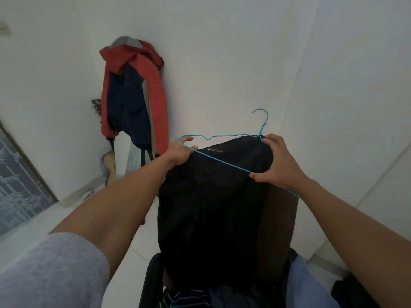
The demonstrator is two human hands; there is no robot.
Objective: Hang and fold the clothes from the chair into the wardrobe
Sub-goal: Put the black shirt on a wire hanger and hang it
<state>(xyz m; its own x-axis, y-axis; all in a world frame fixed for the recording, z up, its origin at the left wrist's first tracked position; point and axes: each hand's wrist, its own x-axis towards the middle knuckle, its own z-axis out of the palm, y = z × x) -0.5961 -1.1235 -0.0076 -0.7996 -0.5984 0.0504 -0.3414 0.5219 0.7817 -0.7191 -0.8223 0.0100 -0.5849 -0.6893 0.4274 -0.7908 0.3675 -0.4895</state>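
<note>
Straight ahead, holds up a black garment (211,201) over the chair (150,281), top edge stretched between both hands, lower end dropping to the clothes heaped on the chair. Grips its left shoulder with the left hand (181,153), fingers curled round cloth and the left tip of a blue hanger (222,162) together. Pinches with the right hand (278,161): thumb pressed on the hanger's lower wire against the cloth, other fingers bent over the top edge by the hook's base. Has the hanger aslant across the collar, hook up and free above the right hand. On the chair, at its right edge, a pale blue piece (299,283); at its near edge, a dark striped piece (184,296) with teal lines. Behind, on the white wall (222,63), a red and navy jacket (135,92), with a guitar (110,168) leaning below it. Thin bent wire; matt, limp, creased fabric; grey knit sleeve (51,270) on the left arm.
</note>
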